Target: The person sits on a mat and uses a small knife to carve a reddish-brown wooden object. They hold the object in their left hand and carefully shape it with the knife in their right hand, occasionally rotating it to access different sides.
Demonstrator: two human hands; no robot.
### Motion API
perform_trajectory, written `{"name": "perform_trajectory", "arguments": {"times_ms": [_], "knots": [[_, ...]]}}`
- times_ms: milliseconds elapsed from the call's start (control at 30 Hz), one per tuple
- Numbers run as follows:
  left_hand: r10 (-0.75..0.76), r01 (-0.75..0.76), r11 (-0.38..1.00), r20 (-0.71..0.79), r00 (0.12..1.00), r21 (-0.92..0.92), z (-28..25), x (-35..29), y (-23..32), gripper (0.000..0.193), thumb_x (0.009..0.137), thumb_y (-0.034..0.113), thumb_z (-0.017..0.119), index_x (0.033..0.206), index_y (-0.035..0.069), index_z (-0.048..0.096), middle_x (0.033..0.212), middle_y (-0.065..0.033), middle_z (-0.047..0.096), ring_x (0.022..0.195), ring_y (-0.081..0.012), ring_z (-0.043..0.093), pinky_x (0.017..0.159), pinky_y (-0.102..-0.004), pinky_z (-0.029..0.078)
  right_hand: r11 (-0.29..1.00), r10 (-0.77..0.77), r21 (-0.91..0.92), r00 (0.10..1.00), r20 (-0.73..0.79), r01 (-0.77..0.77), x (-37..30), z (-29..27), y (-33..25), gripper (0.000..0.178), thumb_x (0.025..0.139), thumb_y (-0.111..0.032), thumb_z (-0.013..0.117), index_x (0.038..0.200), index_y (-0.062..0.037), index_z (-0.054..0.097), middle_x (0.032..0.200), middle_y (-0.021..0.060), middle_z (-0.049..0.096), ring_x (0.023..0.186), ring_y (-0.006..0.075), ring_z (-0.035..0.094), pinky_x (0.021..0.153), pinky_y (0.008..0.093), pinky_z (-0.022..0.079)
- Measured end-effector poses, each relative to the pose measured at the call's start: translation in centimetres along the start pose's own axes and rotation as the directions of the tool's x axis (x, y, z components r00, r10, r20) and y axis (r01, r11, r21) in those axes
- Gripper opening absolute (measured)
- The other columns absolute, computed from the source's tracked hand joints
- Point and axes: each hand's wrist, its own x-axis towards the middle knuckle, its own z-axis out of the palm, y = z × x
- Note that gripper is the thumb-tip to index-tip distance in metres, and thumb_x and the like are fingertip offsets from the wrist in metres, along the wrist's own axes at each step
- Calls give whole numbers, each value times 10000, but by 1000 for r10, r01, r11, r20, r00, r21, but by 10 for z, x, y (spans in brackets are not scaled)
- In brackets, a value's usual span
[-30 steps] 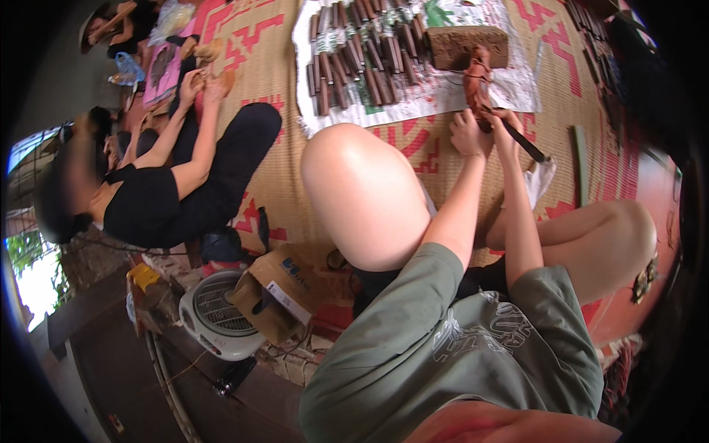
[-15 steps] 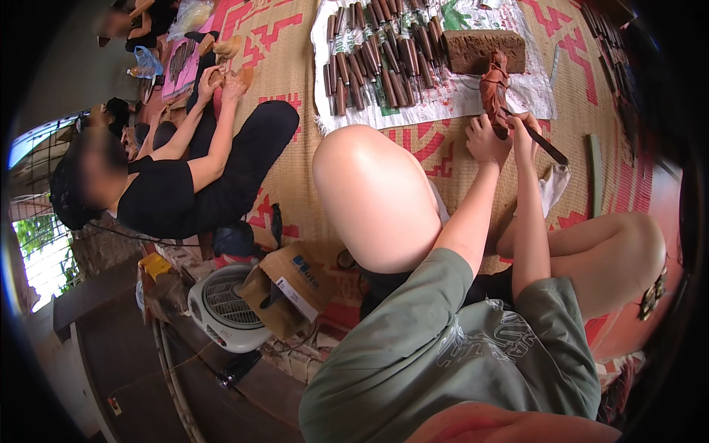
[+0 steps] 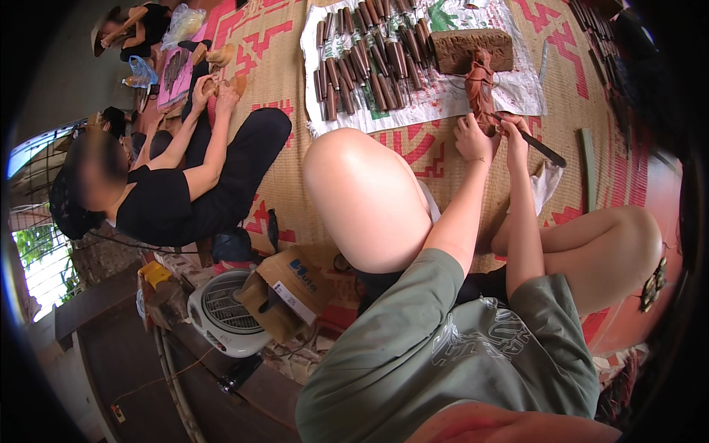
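Observation:
A reddish-brown carved wooden figurine (image 3: 480,85) lies with its top against a worn wooden block (image 3: 473,52). My left hand (image 3: 473,139) is closed round its lower end and steadies it. In my right hand (image 3: 515,131) is a dark, long-handled carving tool (image 3: 545,150), pinched near its front. The tool's tip meets the figurine's lower right side, close to my left fingers. The exact shape of the blade is too small to make out.
Many wooden-handled carving tools (image 3: 369,59) lie in rows on a white printed sheet (image 3: 428,109) over a patterned mat (image 3: 421,151). A greenish strip (image 3: 587,170) is at right. At left a co-worker (image 3: 155,199) handles a wooden piece; a cardboard box (image 3: 295,284) and grey fan (image 3: 225,310) stand nearer.
The whole view has shifted slightly left. The carving tool now lies a little flatter, with its tip farther across the figurine's lower part. Both hands keep their holds.

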Motion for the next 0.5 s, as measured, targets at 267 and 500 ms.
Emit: {"name": "perform_trajectory", "arguments": {"times_ms": [267,500], "knots": [[23,-23,1000,11,1000,-14,-6,1,1,660,586,383,779,1102,105,474,1058,-110,506,963,-339,527,679,-448,505,992,104,-56,978,-181,-116,-3,-32,20,48,809,4,582,857,4,586,815,104,662,708,126,605,641,227,467],[13,-13,1000,15,1000,-20,-1,-1,-1,664,594,389,773,1112,110,466,1049,-110,503,978,-339,521,676,-456,502,998,-38,-48,999,7,38,2,-11,13,66,817,1,598,883,6,591,825,84,649,703,125,600,640,243,475]]}}
